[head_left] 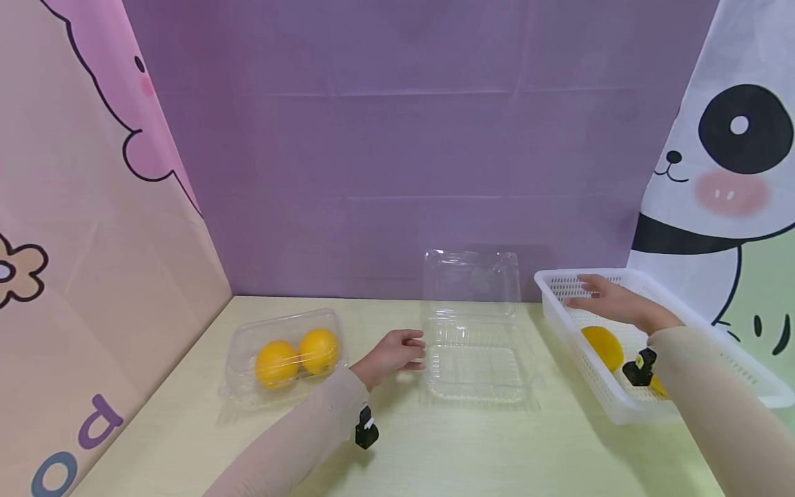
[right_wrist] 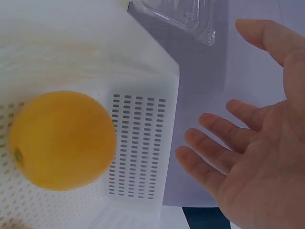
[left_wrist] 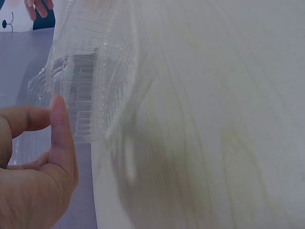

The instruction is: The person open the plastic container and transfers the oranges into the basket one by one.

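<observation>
My left hand [head_left: 394, 355] is at the left edge of an open clear plastic clamshell box [head_left: 475, 373], its fingers slightly bent and apart. The thumb [left_wrist: 62, 138] overlaps the box's rim in the left wrist view; whether it touches, I cannot tell. The box's raised lid [head_left: 472, 283] leans up at the back. Over the far part of a white perforated basket [head_left: 577, 355], my right hand [head_left: 621, 304] is spread with nothing in it. An orange [right_wrist: 64, 140] lies in that basket below the hand; another orange [head_left: 658, 386] is mostly hidden by the right wrist.
To the left stands a closed clear clamshell box [head_left: 242, 345] with two oranges [head_left: 276, 364] inside. A purple cloth backdrop [head_left: 385, 152] rises behind the pale wooden table [head_left: 435, 449]. Printed cloths flank both sides, and the basket is close to the right one.
</observation>
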A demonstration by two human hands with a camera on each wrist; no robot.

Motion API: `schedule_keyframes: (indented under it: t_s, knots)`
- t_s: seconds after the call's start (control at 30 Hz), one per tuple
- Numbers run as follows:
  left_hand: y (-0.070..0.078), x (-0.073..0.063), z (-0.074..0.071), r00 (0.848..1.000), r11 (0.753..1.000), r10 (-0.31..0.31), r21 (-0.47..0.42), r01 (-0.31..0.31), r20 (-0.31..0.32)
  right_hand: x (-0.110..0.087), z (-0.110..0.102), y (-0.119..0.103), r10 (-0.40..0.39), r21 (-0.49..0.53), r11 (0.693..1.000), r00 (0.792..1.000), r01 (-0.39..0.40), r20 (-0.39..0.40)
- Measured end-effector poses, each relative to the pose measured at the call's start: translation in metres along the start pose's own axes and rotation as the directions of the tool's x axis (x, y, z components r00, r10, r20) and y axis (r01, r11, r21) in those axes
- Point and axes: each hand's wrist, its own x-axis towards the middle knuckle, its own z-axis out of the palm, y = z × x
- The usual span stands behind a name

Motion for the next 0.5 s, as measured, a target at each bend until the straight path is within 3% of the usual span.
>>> schedule_keyframes:
  t_s: [0.5]
  knots:
    - [0.0,-0.001,0.001,1.0,1.0,-0.01,0.005,0.01,0.002,0.001,0.007,-0.018,-0.071,0.039,0.997,0.997,0.072,-0.022]
